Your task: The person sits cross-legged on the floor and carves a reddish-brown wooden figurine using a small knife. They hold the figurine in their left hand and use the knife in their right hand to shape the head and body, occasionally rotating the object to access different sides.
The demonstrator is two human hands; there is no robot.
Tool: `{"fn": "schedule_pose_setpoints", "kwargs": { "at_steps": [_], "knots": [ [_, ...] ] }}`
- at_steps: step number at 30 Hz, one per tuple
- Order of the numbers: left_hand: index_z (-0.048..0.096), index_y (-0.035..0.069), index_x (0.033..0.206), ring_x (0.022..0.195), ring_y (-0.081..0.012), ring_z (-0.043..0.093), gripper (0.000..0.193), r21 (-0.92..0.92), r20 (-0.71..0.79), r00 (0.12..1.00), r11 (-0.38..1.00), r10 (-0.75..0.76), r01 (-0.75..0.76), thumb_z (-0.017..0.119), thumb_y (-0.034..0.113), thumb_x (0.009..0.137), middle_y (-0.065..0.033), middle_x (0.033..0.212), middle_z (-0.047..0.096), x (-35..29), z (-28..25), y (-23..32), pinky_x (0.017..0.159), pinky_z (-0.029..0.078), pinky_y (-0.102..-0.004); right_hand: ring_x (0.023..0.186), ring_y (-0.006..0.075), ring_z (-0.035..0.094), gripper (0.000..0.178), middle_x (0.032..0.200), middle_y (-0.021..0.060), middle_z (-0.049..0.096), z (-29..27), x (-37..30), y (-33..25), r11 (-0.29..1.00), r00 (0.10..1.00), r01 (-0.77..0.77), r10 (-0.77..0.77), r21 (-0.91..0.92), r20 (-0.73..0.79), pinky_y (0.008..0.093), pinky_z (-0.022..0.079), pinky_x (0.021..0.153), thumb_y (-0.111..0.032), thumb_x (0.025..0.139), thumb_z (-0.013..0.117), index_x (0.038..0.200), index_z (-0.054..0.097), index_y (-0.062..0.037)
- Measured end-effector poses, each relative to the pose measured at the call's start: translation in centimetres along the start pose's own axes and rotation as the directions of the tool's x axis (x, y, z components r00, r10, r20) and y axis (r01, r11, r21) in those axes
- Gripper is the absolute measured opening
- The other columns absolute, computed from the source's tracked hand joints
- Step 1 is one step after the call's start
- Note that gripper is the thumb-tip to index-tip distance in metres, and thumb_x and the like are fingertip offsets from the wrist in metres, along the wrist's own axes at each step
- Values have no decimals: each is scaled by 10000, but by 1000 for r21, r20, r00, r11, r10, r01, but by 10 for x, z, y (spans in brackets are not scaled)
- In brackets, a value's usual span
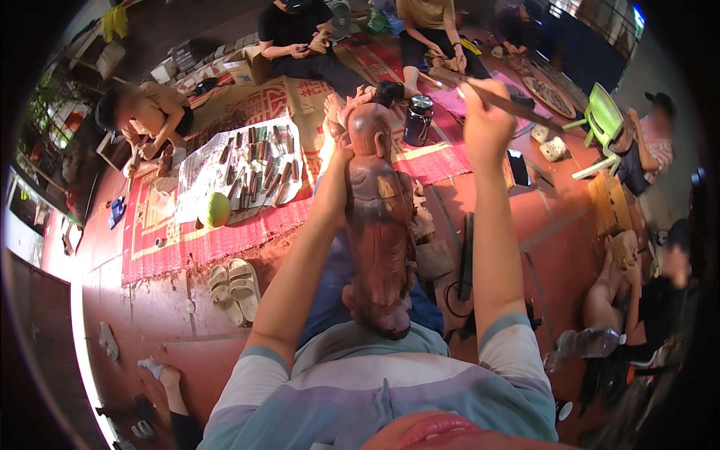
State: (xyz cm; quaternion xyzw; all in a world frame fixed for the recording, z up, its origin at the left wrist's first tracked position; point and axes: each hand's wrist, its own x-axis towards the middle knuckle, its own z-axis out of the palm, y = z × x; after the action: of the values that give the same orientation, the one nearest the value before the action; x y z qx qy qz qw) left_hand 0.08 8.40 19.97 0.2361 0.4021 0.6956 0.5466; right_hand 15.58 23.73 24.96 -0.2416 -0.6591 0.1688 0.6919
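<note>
A carved reddish-brown wooden statue (375,217) of a robed figure lies along my lap, its head end away from me. My left hand (337,142) grips it beside the carved head; the statue hides part of that hand. Raised to the right of the statue, my right hand (486,124) is closed around a long brown wooden stick (517,107). The stick slants down to the right, apart from the statue.
Several chisels (259,165) lie on paper on a red mat (157,251) at left, near a green fruit (217,210). Beyond the statue stands a dark flask (418,124). A phone (517,167), green chair (602,116) and sandals (235,291) lie around. Several people sit nearby.
</note>
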Motion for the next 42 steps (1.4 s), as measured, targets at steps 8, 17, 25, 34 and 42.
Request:
{"fn": "schedule_pose_setpoints", "kwargs": {
  "at_steps": [8,17,25,34,42],
  "knots": [
    [561,40,1073,860,-239,649,440,-91,-130,970,972,204,-217,370,403,913,-122,966,647,-21,-69,20,776,542,-376,859,135,621,213,939,75,621,-64,-113,39,761,798,-602,564,241,214,222,509,717,-91,857,651,1041,602,4],
    [512,-12,1150,986,-321,581,500,-28,-207,760,772,616,-635,364,411,929,-172,1079,583,-104,-221,-8,847,505,-461,1169,262,531,480,1306,188,497,-79,-179,29,553,602,-798,714,241,356,337,424,990,-337,984,448,1360,419,-40],
    [454,-46,1206,981,-308,594,464,-253,-249,804,765,540,-592,358,342,971,-199,1130,557,-147,-226,-23,850,529,-433,1055,264,598,436,1198,173,583,-65,-245,15,579,486,-815,686,-2,542,344,452,935,-279,987,459,1339,446,-23],
    [498,-35,1134,899,-307,620,379,-417,-440,822,729,362,-544,418,276,934,-208,1065,596,-152,-245,-32,764,543,-421,1307,336,361,522,1383,197,424,-52,-295,-22,590,402,-803,645,-89,649,427,209,1113,-407,1014,282,1423,284,-82],
    [514,-33,1115,1010,-314,580,420,-393,-537,764,695,358,-602,372,328,953,-205,1078,589,-157,-289,-47,885,493,-445,1226,247,458,527,1326,175,478,-36,-296,-27,427,312,-904,635,16,706,357,345,1038,-391,1006,347,1402,311,-46]
  ]
}}
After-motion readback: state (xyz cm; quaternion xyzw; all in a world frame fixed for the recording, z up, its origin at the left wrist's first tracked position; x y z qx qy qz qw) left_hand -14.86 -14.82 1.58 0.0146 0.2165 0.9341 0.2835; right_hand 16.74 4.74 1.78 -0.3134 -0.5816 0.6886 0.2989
